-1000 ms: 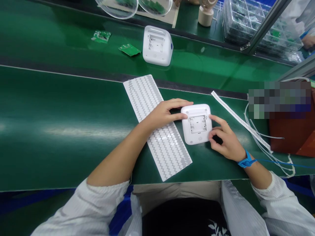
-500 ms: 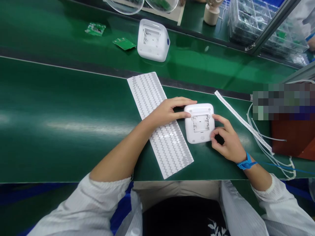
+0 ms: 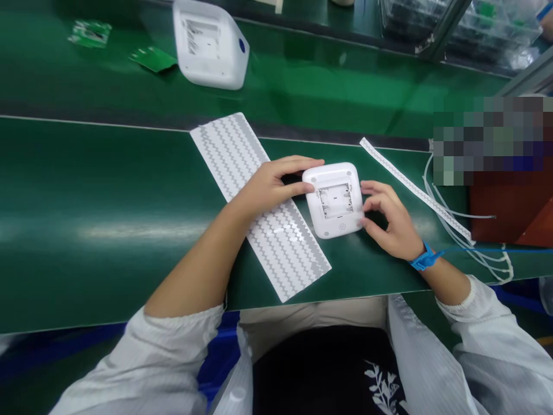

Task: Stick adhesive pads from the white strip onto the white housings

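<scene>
A white square plastic device (image 3: 333, 227) lies back side up, its open battery compartment (image 3: 336, 200) showing metal contacts and no batteries. My left hand (image 3: 276, 183) grips its left side, one finger along the top edge and the thumb on the upper left of its back. At the right edge is my right hand (image 3: 391, 222), fingers bent and thumb tip against the lower right corner. Below my left forearm lies a white sheet of grey zigzag-edged stickers (image 3: 285, 248). A blue wrist strap (image 3: 425, 257) circles my right wrist.
A narrow sticker strip (image 3: 415, 187) and white cables (image 3: 479, 253) lie to the right, beside a reddish-brown box (image 3: 510, 207). Behind, on the green surface, stand a second white device (image 3: 211, 49) and green circuit boards (image 3: 153, 59). Clear compartment boxes (image 3: 496, 34) sit at the back right.
My view has shifted, so things appear further left and higher. The device has turned slightly counterclockwise. My right fingers have loosened from a pinch at its lower right corner and moved along its right edge.
</scene>
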A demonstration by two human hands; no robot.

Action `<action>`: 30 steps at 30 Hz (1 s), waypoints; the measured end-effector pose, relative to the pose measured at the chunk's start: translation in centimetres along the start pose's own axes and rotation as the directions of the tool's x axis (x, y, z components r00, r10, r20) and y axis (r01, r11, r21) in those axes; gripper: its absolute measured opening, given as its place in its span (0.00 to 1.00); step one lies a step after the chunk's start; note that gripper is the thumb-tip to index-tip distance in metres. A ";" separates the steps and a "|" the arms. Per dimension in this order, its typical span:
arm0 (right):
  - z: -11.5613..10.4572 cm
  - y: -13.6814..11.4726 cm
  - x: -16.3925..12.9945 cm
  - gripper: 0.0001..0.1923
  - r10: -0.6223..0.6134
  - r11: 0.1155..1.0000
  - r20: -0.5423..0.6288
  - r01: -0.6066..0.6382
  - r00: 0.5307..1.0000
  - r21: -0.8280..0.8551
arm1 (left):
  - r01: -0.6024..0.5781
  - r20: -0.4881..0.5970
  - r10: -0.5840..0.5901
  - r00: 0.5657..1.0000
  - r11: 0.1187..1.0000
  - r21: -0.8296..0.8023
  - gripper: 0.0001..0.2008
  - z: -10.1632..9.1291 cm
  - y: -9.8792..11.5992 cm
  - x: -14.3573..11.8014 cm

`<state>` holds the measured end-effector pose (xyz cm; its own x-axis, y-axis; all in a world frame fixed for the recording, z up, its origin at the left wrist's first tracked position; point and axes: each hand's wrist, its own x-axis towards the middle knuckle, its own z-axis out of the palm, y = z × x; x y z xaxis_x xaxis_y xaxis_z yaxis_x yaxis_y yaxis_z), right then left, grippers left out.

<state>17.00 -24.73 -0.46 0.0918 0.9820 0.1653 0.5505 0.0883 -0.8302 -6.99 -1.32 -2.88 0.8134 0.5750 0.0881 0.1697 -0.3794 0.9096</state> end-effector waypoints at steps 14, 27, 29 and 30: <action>0.2 1.4 0.8 0.44 0.054 0.999 0.147 -0.054 0.988 -0.001 | 0.007 0.009 -0.007 1.000 0.998 0.059 0.39 0.1 0.5 -0.4; 0.4 3.5 1.8 0.44 0.027 1.000 0.124 -0.026 0.992 -0.008 | -0.128 0.033 0.124 0.992 0.985 0.114 0.47 0.2 -1.8 0.4; 0.3 3.9 2.7 0.41 0.037 0.999 0.113 -0.033 0.993 -0.038 | -0.109 -0.010 0.111 0.994 0.985 0.132 0.45 0.3 -1.9 0.7; 0.1 4.1 3.2 0.41 0.045 0.998 0.118 -0.041 0.992 -0.038 | -0.099 -0.024 0.103 0.994 0.986 0.137 0.45 0.4 -1.9 0.8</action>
<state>19.47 -21.24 -3.43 0.0178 0.9978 0.0639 0.5777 0.0419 -0.8151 -6.46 -0.40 -4.74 0.8127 0.5502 0.1916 0.1629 -0.5303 0.8320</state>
